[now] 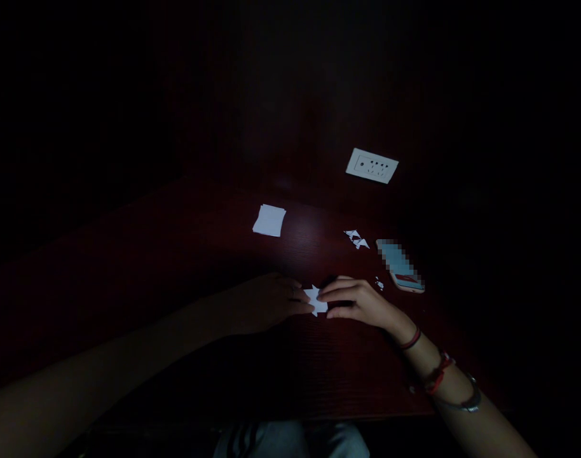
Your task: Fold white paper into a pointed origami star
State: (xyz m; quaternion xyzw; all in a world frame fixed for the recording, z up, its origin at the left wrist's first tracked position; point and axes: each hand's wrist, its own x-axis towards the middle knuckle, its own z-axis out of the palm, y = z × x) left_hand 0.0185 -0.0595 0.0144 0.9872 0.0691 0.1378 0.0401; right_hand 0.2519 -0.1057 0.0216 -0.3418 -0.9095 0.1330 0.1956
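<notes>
A small piece of folded white paper (pixel 315 301) with pointed corners lies on the dark red table between my two hands. My left hand (pixel 274 301), in shadow, grips its left side with the fingertips. On the other side, my right hand (pixel 360 301) has its fingers over the right part of the paper, with the thumb near the lower right corner. The fingers cover some of the paper, so its full outline is hidden. Small folded white paper pieces (pixel 356 239) lie beyond my right hand.
A stack of square white paper sheets (pixel 270 220) rests farther back on the table (pixel 214 235). To the right are a phone (pixel 399 264), its screen blurred out, and tiny paper scraps (pixel 379 284). A white socket panel (pixel 372 166) is on the back wall. The surroundings are very dark.
</notes>
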